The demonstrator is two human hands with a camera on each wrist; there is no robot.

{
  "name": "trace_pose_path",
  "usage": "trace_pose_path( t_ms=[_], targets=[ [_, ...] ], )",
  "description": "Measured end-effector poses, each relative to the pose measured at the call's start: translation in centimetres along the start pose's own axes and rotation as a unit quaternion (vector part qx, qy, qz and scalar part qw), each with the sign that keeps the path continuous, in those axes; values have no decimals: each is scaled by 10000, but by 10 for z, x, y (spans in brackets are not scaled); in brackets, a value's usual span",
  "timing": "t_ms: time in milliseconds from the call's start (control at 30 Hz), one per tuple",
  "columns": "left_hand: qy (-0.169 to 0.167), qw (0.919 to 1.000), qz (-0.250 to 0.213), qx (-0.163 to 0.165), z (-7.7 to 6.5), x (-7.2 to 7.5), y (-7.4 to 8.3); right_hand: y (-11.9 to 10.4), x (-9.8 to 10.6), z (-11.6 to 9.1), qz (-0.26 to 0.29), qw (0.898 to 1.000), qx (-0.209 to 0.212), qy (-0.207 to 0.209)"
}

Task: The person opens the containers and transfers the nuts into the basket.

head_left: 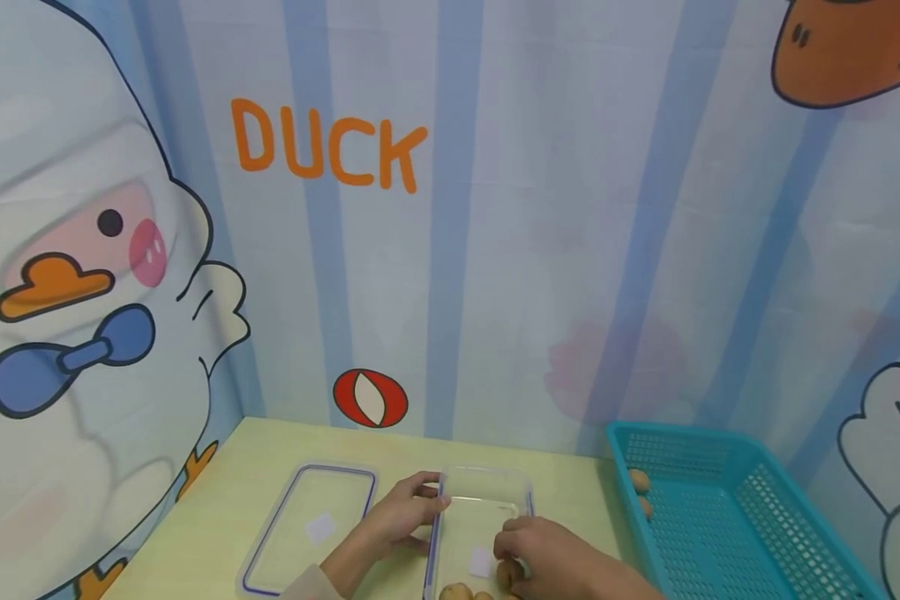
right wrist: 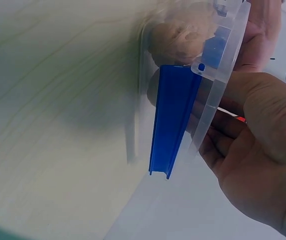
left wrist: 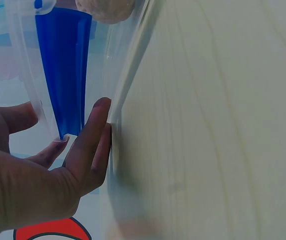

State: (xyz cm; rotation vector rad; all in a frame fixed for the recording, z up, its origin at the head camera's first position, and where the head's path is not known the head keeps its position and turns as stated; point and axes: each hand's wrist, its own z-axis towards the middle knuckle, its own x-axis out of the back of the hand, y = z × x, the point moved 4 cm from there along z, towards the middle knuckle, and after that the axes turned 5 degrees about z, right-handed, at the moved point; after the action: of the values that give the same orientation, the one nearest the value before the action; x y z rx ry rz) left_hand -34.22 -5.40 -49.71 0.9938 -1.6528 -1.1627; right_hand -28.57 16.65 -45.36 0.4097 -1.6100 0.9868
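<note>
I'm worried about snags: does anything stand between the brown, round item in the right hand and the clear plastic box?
Nothing visible does. The right hand holds the brown, round item inside the open, clear, rectangular plastic box; its clear, blue-edged lid lies to the left.

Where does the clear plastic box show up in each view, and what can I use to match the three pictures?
Head: the clear plastic box is at bottom centre, cut off by the lower edge.
Left wrist: it fills part of the upper left, cut off by the top edge.
Right wrist: it stands in the upper part, right of centre.
Shared landmark: brown round pieces in the box, visible in all three views.
</note>
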Motion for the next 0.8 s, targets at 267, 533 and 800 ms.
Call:
trace_pose_path(
  t_ms=[267, 533, 800],
  targets=[
    [0, 10000, 12, 14, 0, 1, 0, -3, -2, 2, -247, 9996, 125, 93],
    [7, 10000, 22, 25, 0, 1, 0, -5, -5, 6, -387, 9992, 40, 24],
    [-6, 10000, 18, 30, 2, 1, -2, -6, -5, 6, -391, 9991, 127, 94]
  ],
)
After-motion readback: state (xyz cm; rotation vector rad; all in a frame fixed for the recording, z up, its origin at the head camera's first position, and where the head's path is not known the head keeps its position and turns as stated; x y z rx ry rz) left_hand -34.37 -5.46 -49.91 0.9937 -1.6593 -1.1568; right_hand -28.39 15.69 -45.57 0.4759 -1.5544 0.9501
